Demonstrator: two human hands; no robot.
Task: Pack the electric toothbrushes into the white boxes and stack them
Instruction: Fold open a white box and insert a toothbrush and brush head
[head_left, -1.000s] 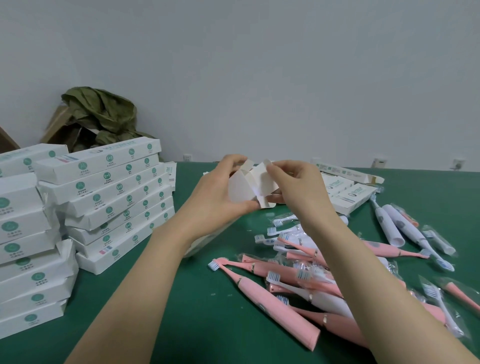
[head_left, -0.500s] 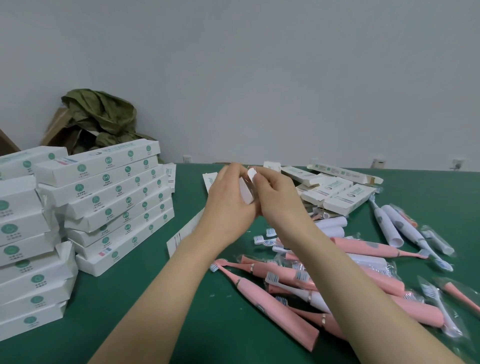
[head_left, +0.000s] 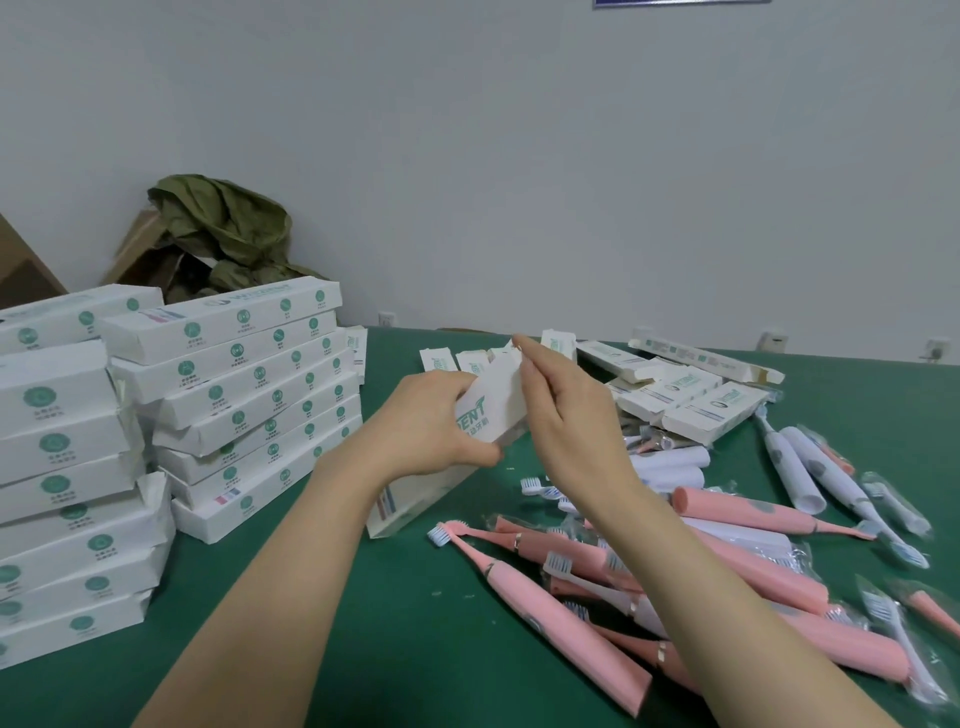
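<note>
There are two bare hands, one left hand (head_left: 431, 423) and one right hand (head_left: 569, 415), and between them one long white cardboard box (head_left: 496, 410). Closed white boxes make two stacks: near-left stack (head_left: 67, 493), about eight layers; middle stack (head_left: 249, 395), about seven. At least six loose white boxes (head_left: 717, 410). At least seven pink plastic electric toothbrushes (head_left: 571, 623) and three white electric toothbrushes (head_left: 802, 470); overlaps hide the rest. One crumpled olive-green cloth (head_left: 223, 234).

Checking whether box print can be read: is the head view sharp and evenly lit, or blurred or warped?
Head view: soft even light, no glare; held white box slightly blurred, green letters legible; left box stack skewed by wide-angle distortion.
</note>
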